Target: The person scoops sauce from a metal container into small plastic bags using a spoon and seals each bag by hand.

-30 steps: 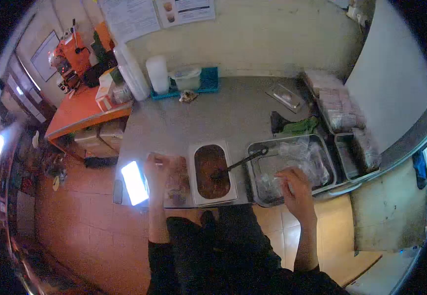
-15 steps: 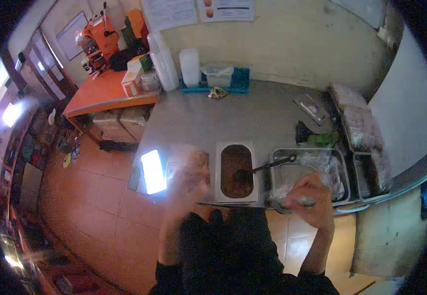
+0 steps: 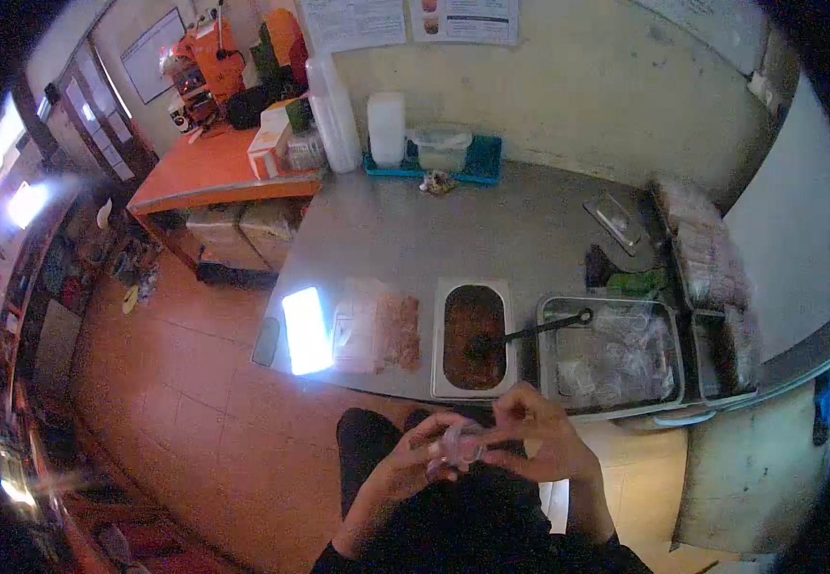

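In front of my lap, my left hand [image 3: 405,461] is closed round a small clear plastic cup [image 3: 460,446]. My right hand [image 3: 541,442] has its fingers bent against the cup's right side, pinching at its edge. Whether a lid is on the cup is too blurred to tell. Beyond the hands, a rectangular metal pan [image 3: 446,387] of reddish-brown food is set on the counter, with a dark-handled ladle [image 3: 551,324] in it. To the right, a metal tray [image 3: 680,368] holds several clear plastic pieces [image 3: 616,354].
A brightly lit screen [image 3: 307,330] lies at the counter's left, beside a clear package and brownish pieces [image 3: 402,330]. Green cloth [image 3: 637,282], a metal lid [image 3: 616,224] and stacked clear packs [image 3: 702,239] are at the right. Plastic tubs [image 3: 442,148] stand on a blue tray [image 3: 484,161].
My left hand has come from over the brownish pieces to my lap. My right hand has left the tray and moved left and down. Both now meet at the plastic cup.
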The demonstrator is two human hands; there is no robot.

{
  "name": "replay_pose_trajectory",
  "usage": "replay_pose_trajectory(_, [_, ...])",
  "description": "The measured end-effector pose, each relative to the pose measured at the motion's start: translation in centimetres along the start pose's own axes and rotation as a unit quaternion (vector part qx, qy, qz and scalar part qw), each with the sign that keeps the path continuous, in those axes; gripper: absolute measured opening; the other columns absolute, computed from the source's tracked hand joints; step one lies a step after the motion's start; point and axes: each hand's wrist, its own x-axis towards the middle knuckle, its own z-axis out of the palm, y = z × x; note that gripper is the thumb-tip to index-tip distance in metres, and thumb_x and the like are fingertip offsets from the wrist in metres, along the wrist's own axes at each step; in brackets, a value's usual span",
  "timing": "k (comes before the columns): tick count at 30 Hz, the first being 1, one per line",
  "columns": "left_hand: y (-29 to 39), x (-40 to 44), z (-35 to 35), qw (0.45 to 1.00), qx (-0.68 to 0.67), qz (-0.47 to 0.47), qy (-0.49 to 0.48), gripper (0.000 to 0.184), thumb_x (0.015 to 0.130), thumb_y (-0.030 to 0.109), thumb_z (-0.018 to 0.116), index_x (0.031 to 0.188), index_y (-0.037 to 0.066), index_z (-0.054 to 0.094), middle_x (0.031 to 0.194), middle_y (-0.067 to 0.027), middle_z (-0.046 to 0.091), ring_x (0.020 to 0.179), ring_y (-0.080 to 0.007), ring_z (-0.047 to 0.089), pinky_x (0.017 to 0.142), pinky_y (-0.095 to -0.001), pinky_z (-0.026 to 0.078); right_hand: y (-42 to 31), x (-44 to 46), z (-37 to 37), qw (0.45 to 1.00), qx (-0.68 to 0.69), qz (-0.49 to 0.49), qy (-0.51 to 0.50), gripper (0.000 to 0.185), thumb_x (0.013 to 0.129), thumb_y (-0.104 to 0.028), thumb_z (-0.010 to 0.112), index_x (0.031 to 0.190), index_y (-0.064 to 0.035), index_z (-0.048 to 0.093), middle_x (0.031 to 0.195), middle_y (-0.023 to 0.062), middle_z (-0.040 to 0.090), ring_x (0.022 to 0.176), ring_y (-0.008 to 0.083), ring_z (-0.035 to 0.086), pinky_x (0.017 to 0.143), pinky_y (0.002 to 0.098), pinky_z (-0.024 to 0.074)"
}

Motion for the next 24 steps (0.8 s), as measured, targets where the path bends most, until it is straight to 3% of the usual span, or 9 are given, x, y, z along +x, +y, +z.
replay_pose_trajectory(3, [-0.4,0.1,-0.8,0.997,-0.036,0.063,-0.003,0.051,0.078,0.021,0.067,0.121,0.007,0.042,0.111,-0.0116,0.054,0.099,-0.0239,0.057,0.077,-0.0346,0.053,0.6,-0.1,-1.3,0.995,0.031,0.088,0.018,0.021,0.071,-0.015,0.074,0.091,-0.0151,0.066,0.069,0.0003,0.044,0.063,0.0157,0.045,0.060,0.0247,0.0394])
replay_pose_trajectory(5, [-0.3,0.2,-0.8,0.994,-0.047,0.094,-0.015,0.051,0.077,0.018,0.067,0.121,0.008,0.042,0.111,-0.0125,0.054,0.099,-0.0253,0.057,0.077,-0.0359,0.053,4.0,-0.8,-0.4,0.895,0.106,0.249,0.356,0.021,0.075,-0.016,0.071,0.093,-0.0097,0.062,0.067,0.0005,0.049,0.061,0.0110,0.045,0.059,0.0228,0.0383])
replay_pose_trajectory(6, [-0.1,0.1,-0.4,0.992,-0.050,0.117,-0.003,0.052,0.077,0.015,0.067,0.122,0.009,0.042,0.112,-0.0137,0.054,0.101,-0.0267,0.057,0.078,-0.0366,0.053,4.6,-0.5,-0.4,0.895,0.105,0.248,0.356,0.021,0.075,-0.016,0.071,0.093,-0.0097,0.062,0.067,0.0005,0.049,0.061,0.0110,0.045,0.059,0.0228,0.0383])
replay_pose_trajectory(9, [0.2,0.3,-0.1,0.988,-0.050,0.148,0.015,0.051,0.077,0.011,0.066,0.122,0.010,0.041,0.113,-0.0149,0.053,0.102,-0.0290,0.056,0.081,-0.0387,0.052,5.7,2.1,-0.3,0.896,0.137,0.278,0.319,0.016,0.079,-0.015,0.067,0.091,-0.0062,0.061,0.072,0.0020,0.055,0.063,0.0069,0.046,0.055,0.0226,0.0368])
replay_pose_trajectory(12, [0.3,0.1,0.0,0.985,-0.037,0.164,0.035,0.050,0.078,0.010,0.065,0.122,0.011,0.041,0.113,-0.0144,0.052,0.103,-0.0301,0.056,0.082,-0.0405,0.052,7.2,3.2,0.7,0.919,-0.043,0.204,0.334,0.013,0.082,-0.013,0.063,0.092,-0.0051,0.061,0.066,-0.0018,0.053,0.057,0.0057,0.047,0.051,0.0208,0.0362])
replay_pose_trajectory(15, [0.0,-0.1,-1.7,0.984,-0.012,0.168,0.058,0.048,0.079,0.013,0.065,0.121,0.011,0.042,0.113,-0.0134,0.052,0.103,-0.0305,0.055,0.082,-0.0407,0.052,7.0,3.9,0.7,0.921,-0.230,0.119,0.291,0.012,0.083,-0.011,0.061,0.092,-0.0028,0.060,0.071,0.0032,0.058,0.060,0.0117,0.053,0.053,0.0255,0.0417])
replay_pose_trajectory(17, [0.0,-0.1,-2.4,0.984,0.000,0.160,0.071,0.046,0.080,0.015,0.064,0.121,0.011,0.042,0.113,-0.0129,0.052,0.103,-0.0307,0.055,0.081,-0.0404,0.052,5.9,4.9,0.2,0.948,-0.227,-0.010,0.225,0.016,0.080,-0.016,0.063,0.091,-0.0051,0.060,0.087,0.0109,0.061,0.076,0.0306,0.059,0.065,0.0367,0.0492])
replay_pose_trajectory(20, [-0.2,0.2,-2.9,0.982,0.012,0.162,0.095,0.043,0.081,0.020,0.065,0.118,0.011,0.045,0.115,-0.0131,0.052,0.103,-0.0304,0.055,0.081,-0.0402,0.051,6.2,5.4,0.0,0.958,-0.266,-0.005,0.108,0.023,0.074,-0.010,0.063,0.097,-0.0081,0.059,0.097,0.0118,0.058,0.088,0.0313,0.057,0.076,0.0386,0.0491])
replay_pose_trajectory(24, [-0.6,0.5,-2.7,0.979,-0.021,0.194,0.058,0.036,0.082,0.022,0.063,0.113,0.010,0.048,0.116,-0.0123,0.052,0.102,-0.0285,0.055,0.084,-0.0399,0.049,6.2,5.3,0.3,0.957,-0.288,-0.033,-0.018,0.023,0.071,-0.004,0.064,0.093,-0.0099,0.061,0.088,0.0070,0.059,0.083,0.0260,0.059,0.071,0.0357,0.0496])
